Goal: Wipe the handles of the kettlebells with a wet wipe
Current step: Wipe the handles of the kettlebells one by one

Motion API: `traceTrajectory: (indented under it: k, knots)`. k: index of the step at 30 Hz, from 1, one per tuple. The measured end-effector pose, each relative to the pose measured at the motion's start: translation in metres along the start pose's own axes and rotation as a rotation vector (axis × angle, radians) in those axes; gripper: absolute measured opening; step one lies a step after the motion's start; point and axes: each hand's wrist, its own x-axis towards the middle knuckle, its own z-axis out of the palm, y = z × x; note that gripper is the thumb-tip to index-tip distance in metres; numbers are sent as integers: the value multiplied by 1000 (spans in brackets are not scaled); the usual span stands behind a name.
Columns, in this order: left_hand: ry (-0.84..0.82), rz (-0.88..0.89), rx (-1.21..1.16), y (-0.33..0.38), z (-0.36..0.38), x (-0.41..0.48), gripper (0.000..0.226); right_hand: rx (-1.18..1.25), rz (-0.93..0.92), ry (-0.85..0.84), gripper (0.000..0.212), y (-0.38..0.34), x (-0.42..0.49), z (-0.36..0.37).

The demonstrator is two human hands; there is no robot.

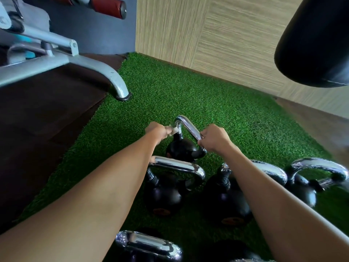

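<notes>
On the green turf (188, 87), well out ahead of the person, a small black kettlebell (182, 150) is sitting tilted, its chrome handle (188, 127) leaning up and away. The handle is shining, with a bright glint running along its top bar, and the ball below is looking matte and dark. A crumpled white wet wipe (175, 129) is pressing against the handle's left upright, just under the bend. The left hand (157, 130) is pinching this wipe, its fingers bunched tight round it and the knuckles facing the camera. The right hand (215, 138) is gripping the right end of the top bar, its fingers curling round the chrome. Both forearms are reaching forward, nearly straight, and converging on the handle. Nearer the person, four more chrome-handled kettlebells (166, 193) are standing on the turf, beneath and beside the arms. Farther left, a grey bench frame (56, 61) is resting one foot at the turf's edge, beside a dark floor mat (47, 120). Up at the right, a black punching bag (317, 40) is hanging before a wood-grain wall (226, 35).
</notes>
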Motion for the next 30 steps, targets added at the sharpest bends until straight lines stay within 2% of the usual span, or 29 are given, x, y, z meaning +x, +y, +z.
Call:
traceTrajectory:
  k: [4,7,10,12,15,17,20,24,27,30]
  knots:
    - [-85,-113,-352,9,5,1,6,24,5,26,29,4,1,2]
    - [4,-151,-465,27,15,-2,20,27,12,29,19,6,0,-1]
    - [90,-37,-373,38,18,-2,15,56,18,23,8,8,4,0]
    - [95,-45,-397,36,17,-1,5,88,13,22,13,10,8,1]
    - [135,-85,-464,35,17,3,12,109,21,12,18,10,13,2]
    - [134,-4,-350,41,20,-5,18,95,33,11,14,9,14,1]
    - [76,101,-248,46,27,-15,40,78,20,-42,10,11,16,-4]
    - [100,112,-212,50,27,-14,41,10,-33,-141,21,6,16,-15]
    - [-27,45,-246,46,32,-25,30,-29,-76,-199,27,3,13,-24]
    - [-126,55,-136,37,41,-46,31,-39,-131,-249,32,9,9,-30]
